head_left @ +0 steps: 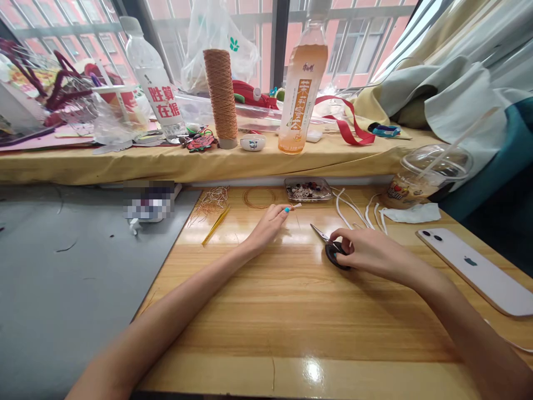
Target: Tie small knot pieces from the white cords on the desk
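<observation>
Glossy wooden table (300,311), metal-bladed scissors (328,244)

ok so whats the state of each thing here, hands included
left hand: pinching a short white cord piece at the fingertips
right hand: resting on the scissors, which lie on the wooden table, blades nearly closed
tea bottle: upright on the ledge, nearly full
water bottle: tilted, leaning
thread spool: upright
bead tray: open, beads inside
phone: face down
drink cup: lidded, straw in
</observation>
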Available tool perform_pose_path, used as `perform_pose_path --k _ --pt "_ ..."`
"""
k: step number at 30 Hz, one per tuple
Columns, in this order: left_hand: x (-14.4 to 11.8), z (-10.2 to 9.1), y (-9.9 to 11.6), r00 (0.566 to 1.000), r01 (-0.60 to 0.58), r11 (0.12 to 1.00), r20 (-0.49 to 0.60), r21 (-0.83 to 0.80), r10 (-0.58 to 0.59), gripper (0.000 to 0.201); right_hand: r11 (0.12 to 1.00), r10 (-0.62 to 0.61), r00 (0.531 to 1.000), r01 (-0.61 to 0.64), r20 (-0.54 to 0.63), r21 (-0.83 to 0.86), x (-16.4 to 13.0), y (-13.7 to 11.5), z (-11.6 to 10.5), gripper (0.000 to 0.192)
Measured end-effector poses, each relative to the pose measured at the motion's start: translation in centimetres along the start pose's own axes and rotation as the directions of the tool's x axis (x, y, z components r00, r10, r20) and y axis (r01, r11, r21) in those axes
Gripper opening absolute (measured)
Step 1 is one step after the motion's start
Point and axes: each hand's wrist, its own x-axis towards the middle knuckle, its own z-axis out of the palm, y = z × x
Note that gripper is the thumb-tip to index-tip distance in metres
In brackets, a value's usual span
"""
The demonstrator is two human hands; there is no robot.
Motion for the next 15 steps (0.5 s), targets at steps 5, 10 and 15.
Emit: perform_pose_path --k 5,10,15 --pt "0.4 0.2 -0.9 0.996 -0.072 0.985 -0.034 0.156 0.078 0.027 0.964 -0.034 0.994 0.005 0.106 0.265 0.4 0.5 -0.1 0.042" --pt "0.3 0.2 -1.2 0.973 -0.192 0.950 -0.076 0.246 0.216 0.018 0.940 -0.133 0.963 0.047 0.235 0.338 -0.2 0.7 -1.0 0.043" --pt "-0.4 0.4 -1.0 0.919 -0.326 0.819 -0.047 0.472 0.392 0.018 0.770 -0.230 0.926 -0.015 0.299 0.637 -0.7 1.2 -1.8 0.043"
